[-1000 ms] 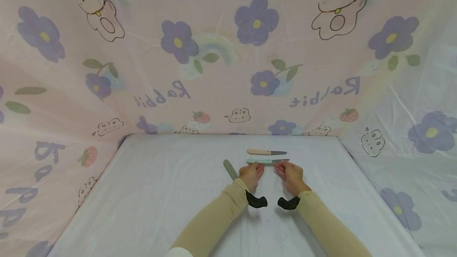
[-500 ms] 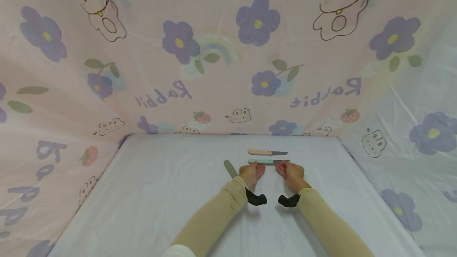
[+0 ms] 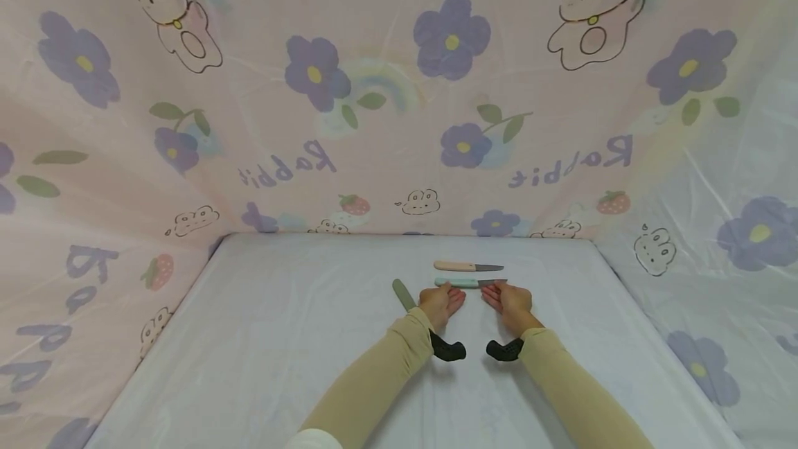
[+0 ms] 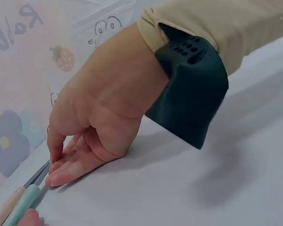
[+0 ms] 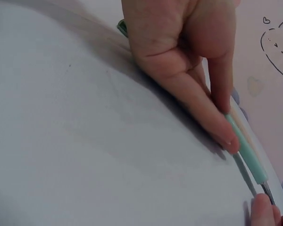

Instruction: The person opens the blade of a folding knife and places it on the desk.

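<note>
A small knife with a mint-green handle [image 3: 464, 283] lies crosswise between the two hands, its grey blade pointing right. My left hand [image 3: 440, 305] pinches the handle between thumb and fingers; the right wrist view shows this grip on the mint handle [image 5: 249, 153] closely. At the blade, my right hand [image 3: 512, 306] pinches the metal between thumb and fingers, as the left wrist view of the right hand [image 4: 96, 113] shows. Just beyond lies a knife with a beige handle [image 3: 454, 266], parallel to the mint one. An olive-green handle [image 3: 404, 294] sticks out beside the left hand; its other end is hidden.
A white-covered table [image 3: 280, 338] lies under everything. Behind it and at both sides hangs a pink curtain [image 3: 374, 130] printed with flowers and rabbits. Black curved mounts [image 3: 449, 348] project inward from both wrists.
</note>
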Action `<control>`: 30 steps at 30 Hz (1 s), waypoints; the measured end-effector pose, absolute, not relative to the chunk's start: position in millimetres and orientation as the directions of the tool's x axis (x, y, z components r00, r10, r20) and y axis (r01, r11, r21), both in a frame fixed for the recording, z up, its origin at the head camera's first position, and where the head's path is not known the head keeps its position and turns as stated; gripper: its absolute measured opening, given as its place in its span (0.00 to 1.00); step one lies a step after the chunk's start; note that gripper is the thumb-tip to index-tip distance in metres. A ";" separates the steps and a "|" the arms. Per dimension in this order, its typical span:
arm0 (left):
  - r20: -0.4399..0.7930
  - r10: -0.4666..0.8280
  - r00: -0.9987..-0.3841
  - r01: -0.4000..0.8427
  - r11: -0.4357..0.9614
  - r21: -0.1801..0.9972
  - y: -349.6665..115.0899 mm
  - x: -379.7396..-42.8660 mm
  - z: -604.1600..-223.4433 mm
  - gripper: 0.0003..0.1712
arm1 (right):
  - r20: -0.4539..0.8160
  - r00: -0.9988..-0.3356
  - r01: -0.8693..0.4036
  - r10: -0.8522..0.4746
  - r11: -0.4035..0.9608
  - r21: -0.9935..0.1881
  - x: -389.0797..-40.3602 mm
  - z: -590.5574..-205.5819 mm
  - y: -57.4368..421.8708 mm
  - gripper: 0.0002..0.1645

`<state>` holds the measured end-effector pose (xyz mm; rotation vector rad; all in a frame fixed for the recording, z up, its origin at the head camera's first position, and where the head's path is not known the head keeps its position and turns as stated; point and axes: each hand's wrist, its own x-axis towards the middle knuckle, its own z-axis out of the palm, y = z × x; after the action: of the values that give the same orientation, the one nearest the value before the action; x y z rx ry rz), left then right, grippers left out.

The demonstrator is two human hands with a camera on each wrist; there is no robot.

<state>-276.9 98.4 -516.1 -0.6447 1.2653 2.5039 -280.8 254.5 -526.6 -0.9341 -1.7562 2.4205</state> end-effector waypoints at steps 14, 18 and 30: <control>-0.495 0.045 -0.868 -0.433 -0.559 0.707 97.2 -279.5 -522.0 0.17 | -0.380 -0.845 0.273 0.376 -0.307 -0.912 -279.2 -531.3 250.9 0.21; -0.494 0.046 -0.868 -0.434 -0.554 0.710 98.4 -279.1 -522.6 0.17 | -0.357 -0.845 0.270 0.398 -0.259 -0.927 -278.0 -532.2 248.8 0.21; -0.497 0.050 -0.866 -0.447 -0.520 0.727 97.4 -278.5 -522.3 0.17 | -0.271 -0.861 0.236 0.431 -0.134 -0.963 -273.7 -535.5 244.8 0.21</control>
<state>-278.5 97.4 -522.3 -0.6126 1.3444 2.4333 -273.7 244.8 -535.5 -0.7664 -1.9708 2.1334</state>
